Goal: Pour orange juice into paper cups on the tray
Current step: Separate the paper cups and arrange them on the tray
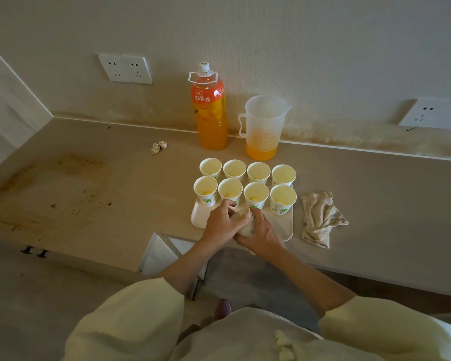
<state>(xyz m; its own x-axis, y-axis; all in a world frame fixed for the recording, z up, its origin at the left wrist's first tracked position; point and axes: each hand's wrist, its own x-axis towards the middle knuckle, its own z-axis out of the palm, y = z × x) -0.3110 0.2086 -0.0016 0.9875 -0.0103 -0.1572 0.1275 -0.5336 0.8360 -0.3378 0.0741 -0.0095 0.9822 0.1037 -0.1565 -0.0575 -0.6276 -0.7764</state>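
Observation:
Several white paper cups [255,195] stand in two rows on a cream tray [198,213]; some show a little orange juice at the bottom. Over the tray's near part both my hands hold a tilted paper cup [241,214]. My left hand [219,222] pinches its rim, and my right hand [262,234] grips its body from below. An orange juice bottle [211,110], capped, stands by the wall. Beside it a clear plastic jug [263,126] holds a shallow layer of juice.
A crumpled beige cloth [320,218] lies right of the tray. A small crumpled scrap [158,147] lies left of the bottle. The counter's left part is stained [63,183]. Wall sockets [125,69] sit above the counter. An open drawer [167,254] juts out below the edge.

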